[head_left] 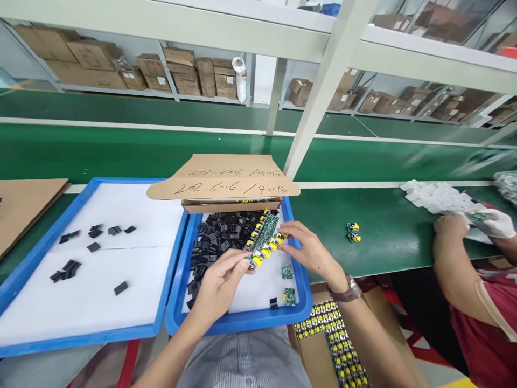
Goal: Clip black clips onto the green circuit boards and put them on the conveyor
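A strip of joined green circuit boards (267, 230) with yellow components along both long edges is held tilted over a blue-rimmed tray (242, 325). My left hand (222, 280) pinches its near end between thumb and fingers. My right hand (311, 252) grips its right edge at the far end, fingers bent around the yellow parts. Beneath the strip, a heap of small black rectangular pieces (226, 229) fills the tray's left side. On the tray's right lie two single circuit boards (287, 271) and a lone black piece (273, 303).
A cardboard box (230, 206) with a handwritten flap sits across the tray's far edge. Left is another blue tray (159, 302) with scattered black pieces. Below right, an open carton (317, 358) holds many boards. A co-worker's gloved hand (498, 222) is at the right. A post (319, 91) rises ahead.
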### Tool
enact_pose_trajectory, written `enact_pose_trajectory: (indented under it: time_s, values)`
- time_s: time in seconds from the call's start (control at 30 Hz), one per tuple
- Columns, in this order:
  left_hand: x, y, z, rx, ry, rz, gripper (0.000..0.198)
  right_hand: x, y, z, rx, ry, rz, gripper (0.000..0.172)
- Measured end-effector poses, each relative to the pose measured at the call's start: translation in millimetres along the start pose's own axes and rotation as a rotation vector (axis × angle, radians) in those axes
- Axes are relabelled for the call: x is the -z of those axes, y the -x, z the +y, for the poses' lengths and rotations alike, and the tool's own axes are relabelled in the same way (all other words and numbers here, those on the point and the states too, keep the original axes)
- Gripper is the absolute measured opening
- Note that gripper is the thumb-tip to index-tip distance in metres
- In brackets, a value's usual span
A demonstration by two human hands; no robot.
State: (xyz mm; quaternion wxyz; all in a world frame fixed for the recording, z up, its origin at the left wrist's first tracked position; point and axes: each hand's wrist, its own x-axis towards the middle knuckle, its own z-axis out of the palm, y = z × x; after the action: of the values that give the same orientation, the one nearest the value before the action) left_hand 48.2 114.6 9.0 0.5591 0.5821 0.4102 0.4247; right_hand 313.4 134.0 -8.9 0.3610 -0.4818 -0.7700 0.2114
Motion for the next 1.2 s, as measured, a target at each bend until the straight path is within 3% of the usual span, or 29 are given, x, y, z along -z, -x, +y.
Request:
enact_pose_trajectory:
  time_s: [0.1,0.2,0.27,0.33,0.4,0.47,0.53,0.63,0.7,0.8,0.87,1.0,1.07,1.13,1.2]
  values:
    - [9.5,-2,15,0.302,0.487,-0.111,0.047,-3,-5,-22,0.132,-0.057,0.041,0.029]
    - [11.2,-11,25,0.535,0.523,-0.360,0.048,-2,-7,-40,0.164,-0.123,-0.033,0.034]
    - [10.5,-16,29,0.473,0.284,-0.451,0.054,4,-5,-45,0.087,-0.250,-0.137,0.057]
    - [9.7,-21,30,0.290,-0.047,-0.464,0.053,12,-1,-44,-0.002,-0.397,-0.267,0.074]
    - [7.6,-25,30,0.144,-0.354,-0.467,0.051,17,4,-41,-0.059,-0.457,-0.353,0.068]
    - [2.1,-29,26,0.083,-0.557,-0.449,0.049,14,6,-40,-0.102,-0.379,-0.293,0.050]
    - [-6.6,-31,21,0.058,-0.692,-0.394,0.045,3,8,-41,-0.132,-0.185,-0.112,0.036]
    - [-17.3,-32,10,0.036,-0.865,-0.305,0.041,-17,10,-39,-0.137,0.119,0.071,0.031]
    - [-16.6,-32,4,0.014,-0.896,-0.301,0.041,-22,12,-34,-0.133,0.238,-0.004,0.029]
    - [-4.7,-31,-3,-0.058,-0.823,-0.328,0.039,-15,15,-25,-0.089,0.303,-0.243,0.025]
    - [3.3,-30,-4,-0.070,-0.781,-0.332,0.039,-7,15,-25,-0.054,0.280,-0.291,0.034]
    - [1.7,-25,-2,-0.050,-0.732,-0.364,0.039,0,13,-39,0.006,0.002,-0.259,0.061]
    - [-7.1,-23,-3,-0.066,-0.755,-0.348,0.037,-9,14,-44,0.025,-0.104,-0.233,0.048]
    - [-16.3,-22,-6,-0.065,-0.824,-0.281,0.038,-23,17,-42,-0.006,-0.060,-0.098,0.030]
    - [-22.0,-22,-10,-0.046,-0.894,-0.206,0.042,-36,21,-34,-0.069,0.050,0.053,0.025]
